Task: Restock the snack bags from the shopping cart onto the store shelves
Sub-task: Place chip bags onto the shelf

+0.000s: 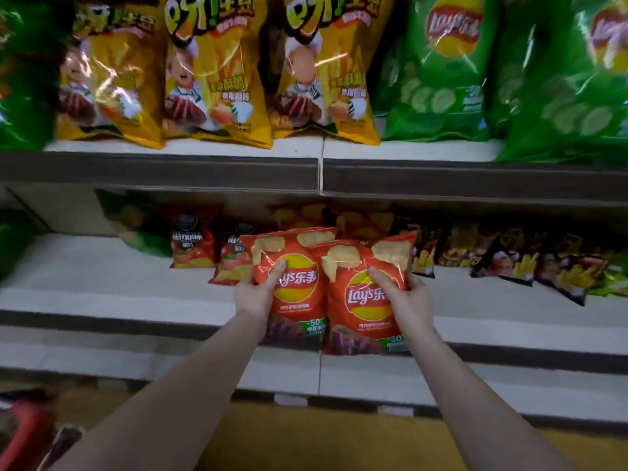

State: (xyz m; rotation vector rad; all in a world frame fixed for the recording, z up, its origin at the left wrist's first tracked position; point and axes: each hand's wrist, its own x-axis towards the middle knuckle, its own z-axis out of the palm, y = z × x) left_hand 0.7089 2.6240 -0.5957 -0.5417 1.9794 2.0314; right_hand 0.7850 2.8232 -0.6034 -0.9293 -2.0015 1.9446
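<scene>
Two orange-red chip bags are held upright side by side over the front of the middle shelf (pixel 102 283). My left hand (pixel 256 294) grips the left bag (pixel 299 287) by its left edge, thumb across the front. My right hand (pixel 406 297) grips the right bag (pixel 363 300) by its right edge, thumb on the logo. The bags touch each other, and their lower ends hang in front of the shelf lip. A red part of the shopping cart (pixel 23 433) shows at the bottom left corner.
Yellow bags (pixel 214 73) and green bags (pixel 441 69) fill the upper shelf. Small red bags (pixel 192 239) and dark bags (pixel 509 256) stand at the back of the middle shelf. A white lower shelf (pixel 475 385) juts out below.
</scene>
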